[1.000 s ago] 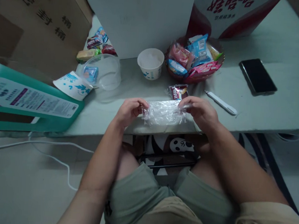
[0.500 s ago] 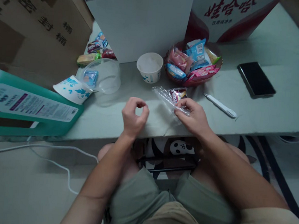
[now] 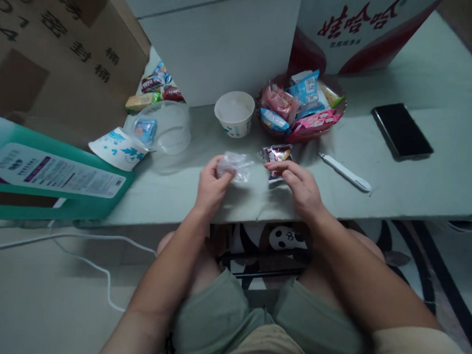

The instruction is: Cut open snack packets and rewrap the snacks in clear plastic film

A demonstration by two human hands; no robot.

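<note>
A crumpled clear plastic bag (image 3: 239,166) is pinched between the thumb and fingers of my left hand (image 3: 213,183), low over the front of the table. My right hand (image 3: 302,187) is apart from the bag, its fingers stretched out to the left with nothing seen in them. Just behind those fingertips lies a dark wrapped snack (image 3: 278,154), partly covered by them; whether they touch it I cannot tell. Behind it sits a reddish bowl (image 3: 269,132) full of wrapped snacks. A white paper cup (image 3: 234,115) stands upright left of the bowl.
On the right are a white utility knife (image 3: 345,172) and a black phone (image 3: 403,131). Leftward stand a clear plastic tub (image 3: 174,132), a tipped paper cup (image 3: 119,148), a green jug (image 3: 96,205) and a cardboard box (image 3: 77,79). A white-and-red carton (image 3: 347,34) stands behind.
The clear plastic bag has passed from my right hand to my left, which has closed on it. My right hand's fingers have loosened and straightened beside the dark snack. The view has shifted slightly.
</note>
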